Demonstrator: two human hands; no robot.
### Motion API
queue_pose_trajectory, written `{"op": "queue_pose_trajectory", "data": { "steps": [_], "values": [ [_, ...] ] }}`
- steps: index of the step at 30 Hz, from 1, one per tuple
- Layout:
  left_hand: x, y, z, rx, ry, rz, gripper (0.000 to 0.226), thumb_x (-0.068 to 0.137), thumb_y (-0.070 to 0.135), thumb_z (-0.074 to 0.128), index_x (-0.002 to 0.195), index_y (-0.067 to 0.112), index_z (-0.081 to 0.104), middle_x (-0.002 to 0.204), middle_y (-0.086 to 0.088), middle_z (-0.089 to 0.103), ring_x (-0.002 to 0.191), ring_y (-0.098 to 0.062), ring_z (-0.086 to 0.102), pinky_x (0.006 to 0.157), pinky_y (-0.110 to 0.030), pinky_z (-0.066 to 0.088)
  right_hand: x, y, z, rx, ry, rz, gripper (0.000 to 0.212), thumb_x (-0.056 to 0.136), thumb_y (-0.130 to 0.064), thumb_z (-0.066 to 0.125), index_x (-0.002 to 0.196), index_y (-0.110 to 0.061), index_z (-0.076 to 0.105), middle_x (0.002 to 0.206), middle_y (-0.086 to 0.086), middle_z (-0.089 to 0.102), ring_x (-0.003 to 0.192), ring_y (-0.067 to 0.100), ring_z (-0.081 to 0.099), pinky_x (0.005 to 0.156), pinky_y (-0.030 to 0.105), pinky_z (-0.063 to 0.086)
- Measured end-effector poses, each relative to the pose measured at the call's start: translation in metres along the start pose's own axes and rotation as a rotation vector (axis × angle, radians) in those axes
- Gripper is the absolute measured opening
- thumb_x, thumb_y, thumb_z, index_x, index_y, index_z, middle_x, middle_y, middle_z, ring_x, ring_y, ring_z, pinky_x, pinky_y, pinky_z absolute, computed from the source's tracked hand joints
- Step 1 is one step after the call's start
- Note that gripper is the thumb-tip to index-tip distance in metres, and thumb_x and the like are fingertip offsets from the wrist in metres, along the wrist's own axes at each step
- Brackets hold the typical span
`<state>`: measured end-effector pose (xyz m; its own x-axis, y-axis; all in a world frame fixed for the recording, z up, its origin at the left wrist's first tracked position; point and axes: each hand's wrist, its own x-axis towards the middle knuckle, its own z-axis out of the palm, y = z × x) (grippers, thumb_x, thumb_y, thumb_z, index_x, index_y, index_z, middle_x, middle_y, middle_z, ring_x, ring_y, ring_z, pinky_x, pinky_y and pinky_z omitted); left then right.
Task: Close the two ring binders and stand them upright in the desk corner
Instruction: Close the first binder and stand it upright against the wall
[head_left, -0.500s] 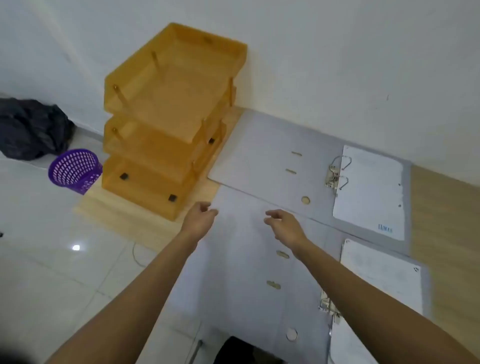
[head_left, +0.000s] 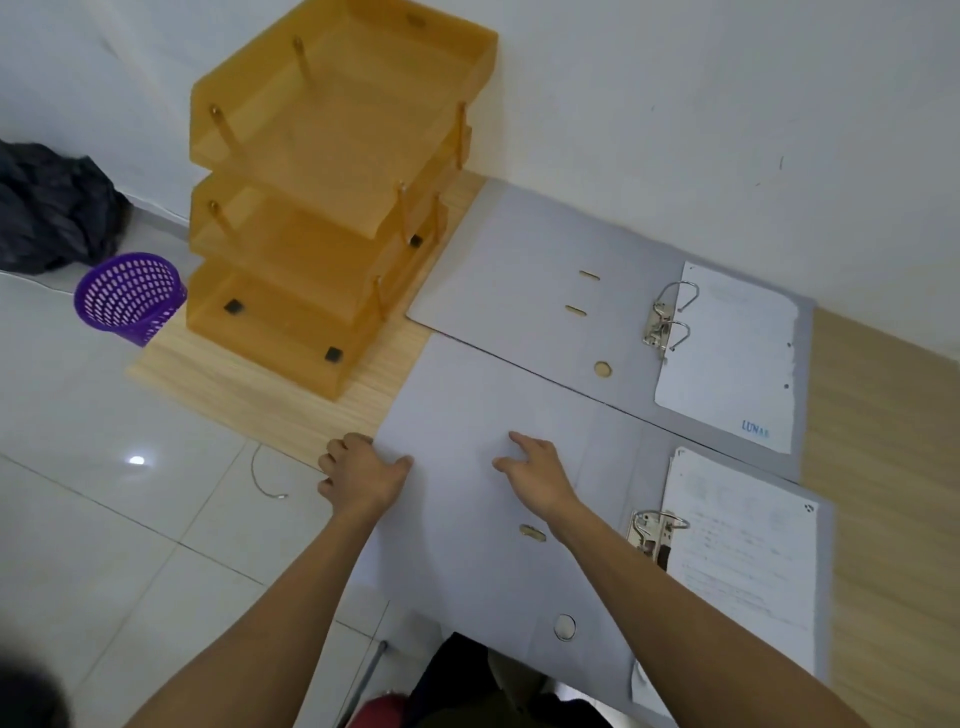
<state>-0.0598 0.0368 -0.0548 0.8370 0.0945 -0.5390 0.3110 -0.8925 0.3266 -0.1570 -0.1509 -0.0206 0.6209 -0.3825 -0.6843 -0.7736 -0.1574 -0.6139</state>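
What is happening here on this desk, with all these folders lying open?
A person is starting to close two grey ring binders. Both lie flat and open on the desk. The left hand grips the left edge of the near binder; the right hand rests on its cover. The far binder lies untouched beside the orange tray stack.

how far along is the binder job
Nothing is done yet: the far binder and near binder both lie open flat. In hand: left hand at the near cover's left edge, right hand on it. Left: close both, stand them in the corner.
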Motion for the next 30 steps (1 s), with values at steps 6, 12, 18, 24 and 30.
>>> {"op": "queue_pose_trajectory", "data": {
  "steps": [6,12,18,24,30],
  "values": [
    [0.005,-0.004,-0.026,-0.355,-0.191,0.003,0.056,0.079,0.037,0.081,0.116,-0.002,0.065,0.117,-0.015,0.068,0.107,-0.035,0.066,0.089,-0.044,0.055,-0.013,-0.001,0.002,-0.038,-0.043,-0.024,0.064,0.096,-0.044,0.051,0.156,-0.029,0.033,0.165,0.001,0.018,0.15,0.028,0.02,0.117,0.041,0.023],
    [-0.046,0.03,-0.089,-0.354,-0.49,0.286,0.035,0.092,0.035,0.069,0.119,0.014,0.069,0.113,-0.004,0.076,0.094,-0.023,0.075,0.084,-0.038,0.059,-0.039,-0.024,-0.007,-0.04,-0.129,-0.222,0.064,0.095,-0.062,0.042,0.155,-0.046,0.025,0.17,-0.008,-0.007,0.156,0.029,-0.005,0.125,0.053,0.01],
    [-0.139,0.077,-0.1,-0.659,-0.772,0.382,0.045,0.1,0.052,0.045,0.131,0.025,0.063,0.124,0.002,0.074,0.11,-0.017,0.072,0.088,-0.032,0.058,-0.083,-0.036,-0.054,0.216,-0.124,-0.389,0.068,0.092,-0.069,0.039,0.154,-0.054,0.012,0.169,-0.015,-0.009,0.156,0.012,0.002,0.124,0.051,0.018],
    [-0.203,0.124,-0.047,-0.751,-0.951,0.536,0.069,0.089,0.079,0.028,0.145,0.043,0.047,0.14,0.003,0.064,0.126,-0.02,0.062,0.093,-0.033,0.057,-0.125,-0.023,-0.114,0.459,-0.115,-0.418,0.071,0.091,-0.069,0.045,0.152,-0.059,0.009,0.167,-0.021,0.012,0.152,0.016,0.024,0.112,0.058,0.041],
    [-0.251,0.142,0.05,-0.549,-0.662,0.665,0.044,0.096,0.071,0.029,0.136,0.062,0.045,0.142,0.025,0.056,0.128,0.002,0.054,0.107,-0.028,0.043,-0.152,0.034,-0.175,0.59,0.031,-0.368,0.07,0.092,-0.024,0.058,0.152,-0.046,0.029,0.144,-0.005,0.055,0.12,0.024,0.063,0.092,0.053,0.058]
  ]
}}
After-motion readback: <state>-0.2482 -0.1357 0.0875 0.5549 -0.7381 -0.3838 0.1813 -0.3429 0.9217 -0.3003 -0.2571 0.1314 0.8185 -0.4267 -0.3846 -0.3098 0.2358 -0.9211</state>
